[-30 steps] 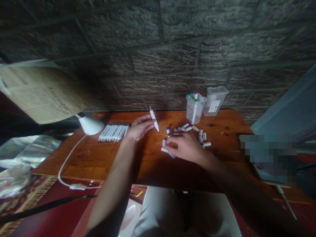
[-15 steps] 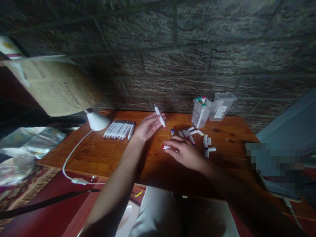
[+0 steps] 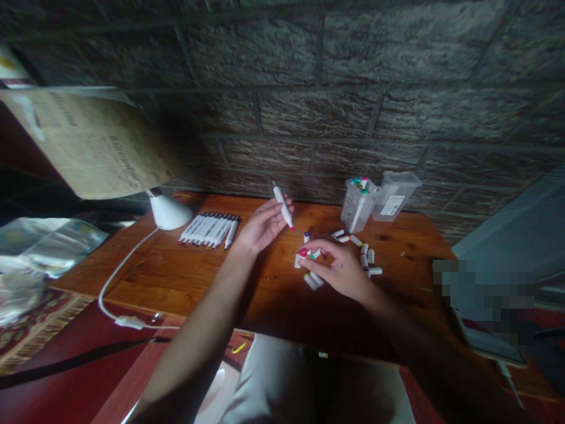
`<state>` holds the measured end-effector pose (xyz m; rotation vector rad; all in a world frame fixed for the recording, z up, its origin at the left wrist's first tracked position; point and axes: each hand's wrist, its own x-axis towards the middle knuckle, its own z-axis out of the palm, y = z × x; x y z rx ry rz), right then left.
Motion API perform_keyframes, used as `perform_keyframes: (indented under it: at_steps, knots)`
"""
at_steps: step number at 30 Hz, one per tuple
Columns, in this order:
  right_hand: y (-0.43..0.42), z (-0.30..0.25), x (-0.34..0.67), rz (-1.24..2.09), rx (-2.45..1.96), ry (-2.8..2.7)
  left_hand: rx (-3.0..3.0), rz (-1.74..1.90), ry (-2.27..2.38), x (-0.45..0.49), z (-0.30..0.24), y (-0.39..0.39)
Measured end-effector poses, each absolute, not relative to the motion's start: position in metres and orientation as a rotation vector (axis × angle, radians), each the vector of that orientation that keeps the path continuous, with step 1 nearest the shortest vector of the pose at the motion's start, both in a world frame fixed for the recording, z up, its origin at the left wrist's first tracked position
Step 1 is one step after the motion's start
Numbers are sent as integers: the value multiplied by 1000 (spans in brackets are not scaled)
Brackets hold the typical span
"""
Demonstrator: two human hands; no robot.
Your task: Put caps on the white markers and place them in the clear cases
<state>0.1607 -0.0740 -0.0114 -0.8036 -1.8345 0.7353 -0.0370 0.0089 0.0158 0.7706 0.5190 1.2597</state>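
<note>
My left hand [image 3: 259, 229] is closed around a white marker [image 3: 282, 205], held at a slant above the table. Its lower end is red, and a thin tip shows at the upper end. Between the thumb and fingers of my right hand [image 3: 346, 268] is a marker cap [image 3: 302, 252], its red end facing me. Loose white caps [image 3: 313, 280] lie below and around that hand, which hides part of the pile. A cap with a blue top [image 3: 306, 237] stands upright between the hands. Left of my left hand, several white markers [image 3: 209, 229] lie side by side in a row.
At the back right stand a clear container [image 3: 355, 209] with a few markers inside and another clear container [image 3: 396, 197]. A lamp with a white base [image 3: 170, 212] and paper-covered shade [image 3: 101, 144] stands left, its cord [image 3: 106, 282] crossing the table. A brick wall [image 3: 291, 118] rises behind.
My right hand has turned the cap so its red end faces the camera. More loose caps now show beneath that hand. The left hand keeps the marker at nearly the same slant.
</note>
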Motion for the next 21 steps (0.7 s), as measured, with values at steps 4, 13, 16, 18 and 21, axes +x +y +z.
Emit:
perform_keyframes:
  at_steps: [4, 13, 16, 18, 21]
  knots:
    - [-74, -12, 160, 720, -890, -1785, 800, 1237, 482, -36, 14, 7]
    - [-73, -13, 161, 662, -999, -1721, 897, 1212, 371, -34, 10, 4]
    - [-73, -12, 160, 651, -999, -1729, 919, 1196, 379, -34, 10, 4]
    - [-72, -12, 161, 641, -999, -1734, 932, 1189, 388, -34, 9, 4]
    - [-71, -13, 162, 647, -1005, -1727, 932, 1189, 402, -35, 10, 4]
